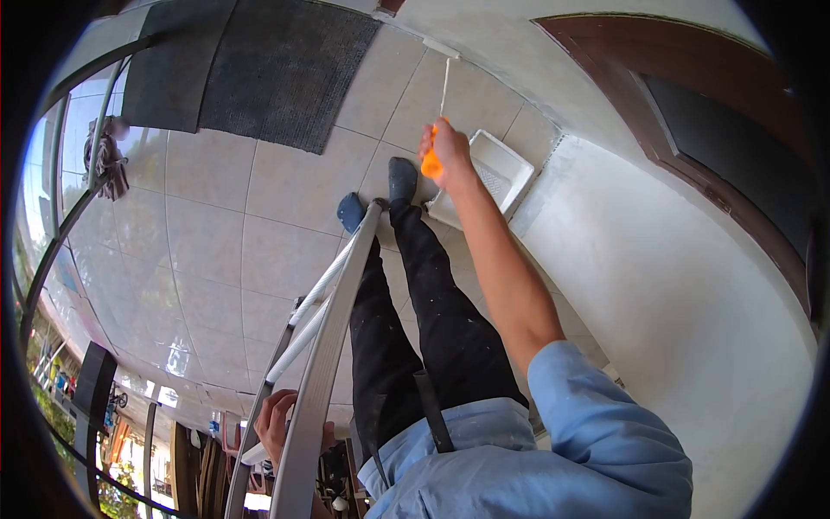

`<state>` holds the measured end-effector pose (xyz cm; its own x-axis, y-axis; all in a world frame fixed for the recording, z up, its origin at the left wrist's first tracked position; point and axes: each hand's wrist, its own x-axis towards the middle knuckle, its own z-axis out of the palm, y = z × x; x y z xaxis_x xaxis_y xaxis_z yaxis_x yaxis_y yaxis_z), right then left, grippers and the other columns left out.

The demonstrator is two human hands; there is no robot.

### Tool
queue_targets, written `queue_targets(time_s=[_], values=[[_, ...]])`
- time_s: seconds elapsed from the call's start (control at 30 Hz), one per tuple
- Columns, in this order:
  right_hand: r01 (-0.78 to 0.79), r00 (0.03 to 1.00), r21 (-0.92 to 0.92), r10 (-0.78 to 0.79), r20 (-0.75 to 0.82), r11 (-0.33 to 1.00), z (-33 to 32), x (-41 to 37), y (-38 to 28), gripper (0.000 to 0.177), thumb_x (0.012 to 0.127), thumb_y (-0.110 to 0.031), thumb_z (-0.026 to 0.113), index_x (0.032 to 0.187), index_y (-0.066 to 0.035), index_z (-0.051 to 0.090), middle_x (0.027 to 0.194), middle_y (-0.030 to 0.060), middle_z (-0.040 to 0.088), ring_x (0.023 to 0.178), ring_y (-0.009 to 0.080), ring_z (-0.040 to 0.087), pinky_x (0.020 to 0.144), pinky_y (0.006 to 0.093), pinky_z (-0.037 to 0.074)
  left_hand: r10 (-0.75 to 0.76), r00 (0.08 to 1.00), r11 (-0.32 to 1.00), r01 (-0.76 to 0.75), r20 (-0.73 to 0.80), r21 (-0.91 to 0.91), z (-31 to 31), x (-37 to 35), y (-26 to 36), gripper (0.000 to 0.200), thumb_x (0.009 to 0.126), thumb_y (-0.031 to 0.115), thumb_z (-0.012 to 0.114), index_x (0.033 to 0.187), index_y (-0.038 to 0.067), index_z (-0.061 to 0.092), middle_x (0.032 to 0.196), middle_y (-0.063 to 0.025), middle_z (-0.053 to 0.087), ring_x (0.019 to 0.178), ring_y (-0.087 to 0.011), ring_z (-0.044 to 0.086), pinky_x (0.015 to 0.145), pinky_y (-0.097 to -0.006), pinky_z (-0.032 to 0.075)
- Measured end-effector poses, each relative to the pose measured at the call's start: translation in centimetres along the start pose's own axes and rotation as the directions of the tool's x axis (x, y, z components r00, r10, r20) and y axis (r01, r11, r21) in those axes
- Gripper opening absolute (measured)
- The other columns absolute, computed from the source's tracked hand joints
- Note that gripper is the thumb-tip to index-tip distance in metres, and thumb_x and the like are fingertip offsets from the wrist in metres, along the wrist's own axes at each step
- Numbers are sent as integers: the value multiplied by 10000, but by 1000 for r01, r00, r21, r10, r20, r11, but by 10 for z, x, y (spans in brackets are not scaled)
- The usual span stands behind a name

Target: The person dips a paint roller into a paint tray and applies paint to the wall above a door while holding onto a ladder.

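My right hand (445, 147) is shut on the orange handle of a paint roller (432, 164). Its thin metal rod runs up to a white roller head (441, 48) that lies against the foot of the white wall (674, 285). A white paint tray (506, 169) sits on the floor tiles just beside that hand, next to my shoes (402, 177). My left hand (278, 422) grips the rail of a grey aluminium ladder (333, 320) low in the view. My legs in black trousers stand alongside the ladder.
A dark grey doormat (259, 69) lies on the pale tiled floor (216, 251). A dark brown door (709, 130) is set in the wall at right. A metal railing (60, 225) with a cloth (105, 160) hung on it borders the left side.
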<state>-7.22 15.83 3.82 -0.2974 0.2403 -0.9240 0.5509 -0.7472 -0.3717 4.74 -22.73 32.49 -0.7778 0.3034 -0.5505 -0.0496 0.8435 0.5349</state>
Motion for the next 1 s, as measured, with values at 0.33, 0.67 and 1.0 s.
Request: queue_targets(time_s=[0.33, 0.67, 1.0], values=[[-22, 999, 81, 25, -41, 996, 20, -41, 3, 277, 998, -284, 437, 859, -59, 521, 638, -9, 441, 535, 90, 418, 512, 253, 371, -11, 1000, 999, 12, 19, -42, -8, 6, 7, 500, 665, 348, 794, 991, 9, 624, 962, -182, 646, 860, -328, 655, 749, -411, 521], [-29, 1000, 109, 29, 1, 994, 32, -45, -3, 287, 987, -248, 395, 762, -83, 465, 617, 11, 428, 522, 138, 450, 514, 310, 409, -23, 1000, 999, 23, 5, -45, -2, 2, -1, 510, 644, 350, 790, 990, 9, 638, 966, -163, 653, 863, -308, 657, 759, -391, 519], [-51, 997, 210, 37, 74, 976, 44, -14, -8, 215, 993, -241, 444, 995, -34, 501, 678, -17, 444, 535, 70, 433, 506, 219, 387, -77, 997, 995, 78, 19, -68, 2, -10, -22, 560, 642, 418, 792, 992, 9, 634, 971, -166, 651, 879, -316, 657, 774, -389, 516]])
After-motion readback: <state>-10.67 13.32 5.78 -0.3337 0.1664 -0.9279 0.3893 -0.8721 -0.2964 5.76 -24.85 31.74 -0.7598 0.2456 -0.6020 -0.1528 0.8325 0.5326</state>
